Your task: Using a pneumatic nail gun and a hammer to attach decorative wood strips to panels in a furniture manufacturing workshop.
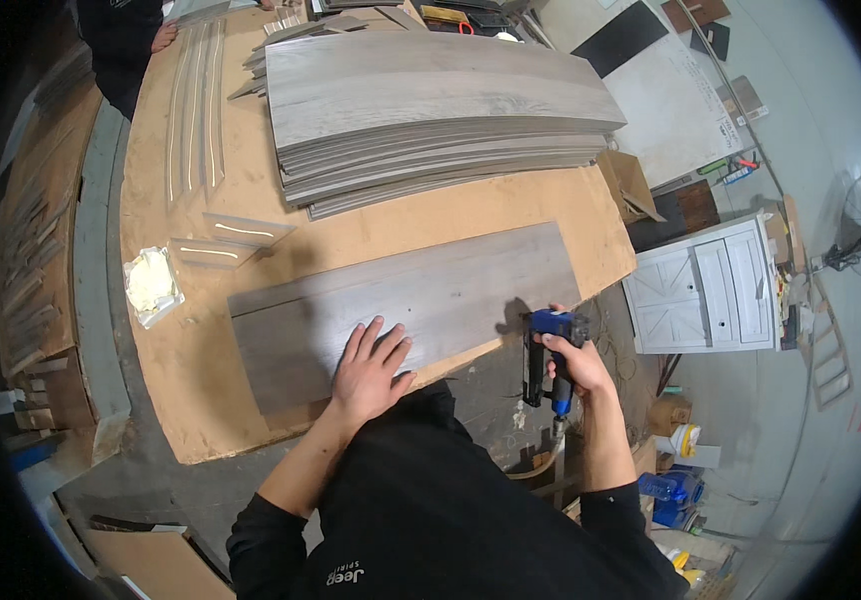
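I've got the left hand (376, 372) open, palm down and fingers spread on the grey board (461, 290), close to the counter's near edge; that broad contact looks meant to steady the board. The board lies flat along the near edge of the counter (376, 228), presumably for easy reach, its face smooth and wood-grained, a thin seam running by its far side. Over to the right hand (579, 365): fingers curled firmly round the grip of a blue-and-black nail gun (554, 322), just past the near edge by the board's right-hand corner. I can't tell whether tool and board touch. A hose (541, 470) trails below, so I'd call it air-driven. Toward the far edge sits a thick stack of matching planks (431, 85), flat, slightly uneven at the sides, probably parked there to leave working room. Along the left edge, slim strips (214, 110) and short pieces (243, 230) carry pale beads, likely adhesive, laid bead-up, I'd judge, against smearing; beside them, a creamy, lumpy mass (154, 285) rests on a crinkled sheet.
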Demonstrator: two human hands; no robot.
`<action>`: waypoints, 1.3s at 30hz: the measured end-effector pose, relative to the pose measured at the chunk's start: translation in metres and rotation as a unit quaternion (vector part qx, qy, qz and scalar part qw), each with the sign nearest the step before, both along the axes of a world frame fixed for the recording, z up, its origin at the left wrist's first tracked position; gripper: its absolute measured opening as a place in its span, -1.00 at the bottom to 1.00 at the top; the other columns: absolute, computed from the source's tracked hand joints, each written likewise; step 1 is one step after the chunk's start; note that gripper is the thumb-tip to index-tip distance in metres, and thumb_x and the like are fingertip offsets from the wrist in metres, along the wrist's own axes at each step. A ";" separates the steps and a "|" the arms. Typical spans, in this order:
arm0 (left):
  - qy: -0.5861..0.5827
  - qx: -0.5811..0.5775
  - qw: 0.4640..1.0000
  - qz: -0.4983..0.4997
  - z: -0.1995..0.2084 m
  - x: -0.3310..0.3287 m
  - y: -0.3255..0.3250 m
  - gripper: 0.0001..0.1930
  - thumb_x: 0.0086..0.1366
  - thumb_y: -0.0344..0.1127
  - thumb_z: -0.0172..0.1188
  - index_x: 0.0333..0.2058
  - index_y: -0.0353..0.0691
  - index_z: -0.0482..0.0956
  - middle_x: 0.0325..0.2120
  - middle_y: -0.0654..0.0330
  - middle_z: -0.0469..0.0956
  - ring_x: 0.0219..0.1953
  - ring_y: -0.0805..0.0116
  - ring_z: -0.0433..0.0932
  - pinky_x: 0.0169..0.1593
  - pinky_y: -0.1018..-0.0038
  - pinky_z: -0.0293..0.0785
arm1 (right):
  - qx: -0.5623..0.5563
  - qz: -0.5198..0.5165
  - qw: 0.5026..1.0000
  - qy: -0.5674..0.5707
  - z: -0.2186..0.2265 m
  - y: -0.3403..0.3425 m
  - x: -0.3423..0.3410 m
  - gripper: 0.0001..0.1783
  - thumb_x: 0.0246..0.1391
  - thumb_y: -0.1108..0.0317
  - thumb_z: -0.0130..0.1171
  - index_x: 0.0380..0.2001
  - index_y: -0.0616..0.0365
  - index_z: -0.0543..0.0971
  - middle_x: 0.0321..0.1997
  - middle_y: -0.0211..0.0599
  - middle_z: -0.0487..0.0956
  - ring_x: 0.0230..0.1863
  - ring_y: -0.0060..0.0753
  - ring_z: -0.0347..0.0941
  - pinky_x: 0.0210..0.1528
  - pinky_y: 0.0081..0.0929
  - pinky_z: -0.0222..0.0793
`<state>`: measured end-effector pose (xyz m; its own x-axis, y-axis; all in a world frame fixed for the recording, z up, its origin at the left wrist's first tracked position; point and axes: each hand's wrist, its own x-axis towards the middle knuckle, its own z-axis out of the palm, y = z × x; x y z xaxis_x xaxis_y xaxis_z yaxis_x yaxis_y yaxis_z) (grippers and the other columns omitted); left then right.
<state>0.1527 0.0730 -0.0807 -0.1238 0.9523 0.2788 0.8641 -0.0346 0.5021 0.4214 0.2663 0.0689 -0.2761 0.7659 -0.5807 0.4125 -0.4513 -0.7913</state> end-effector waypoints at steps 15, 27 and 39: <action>-0.041 -0.008 0.975 0.217 -0.022 -0.127 0.030 -0.68 0.19 -0.12 0.37 -0.17 -0.16 0.59 -0.16 0.10 0.49 -0.06 0.06 0.46 0.04 0.13 0.34 | -0.024 0.240 0.970 0.029 0.002 0.014 -0.170 -0.22 0.15 0.43 0.35 0.41 0.09 0.27 -0.32 -0.36 0.59 -0.61 -0.61 0.35 -0.56 -0.55 0.31; -0.016 -0.010 0.955 0.296 -0.012 -0.127 0.033 -0.82 0.29 -0.23 0.26 -0.25 -0.19 0.58 -0.19 0.13 0.48 -0.04 0.12 0.42 0.14 0.16 0.26 | -0.063 0.407 0.907 -0.091 -0.035 0.003 -0.276 -0.29 0.09 0.24 0.44 0.28 0.16 0.42 -0.32 -0.40 0.55 -0.57 -0.63 0.39 -0.53 -0.58 0.38; -0.009 -0.034 0.960 0.277 -0.014 -0.129 0.038 -0.84 0.29 -0.27 0.22 -0.26 -0.23 0.60 -0.19 0.12 0.49 -0.01 0.13 0.40 0.18 0.15 0.21 | -0.026 0.418 0.899 -0.128 -0.021 -0.007 -0.296 -0.24 0.04 0.28 0.42 0.32 0.11 0.40 -0.16 -0.34 0.62 -0.55 -0.59 0.41 -0.50 -0.60 0.43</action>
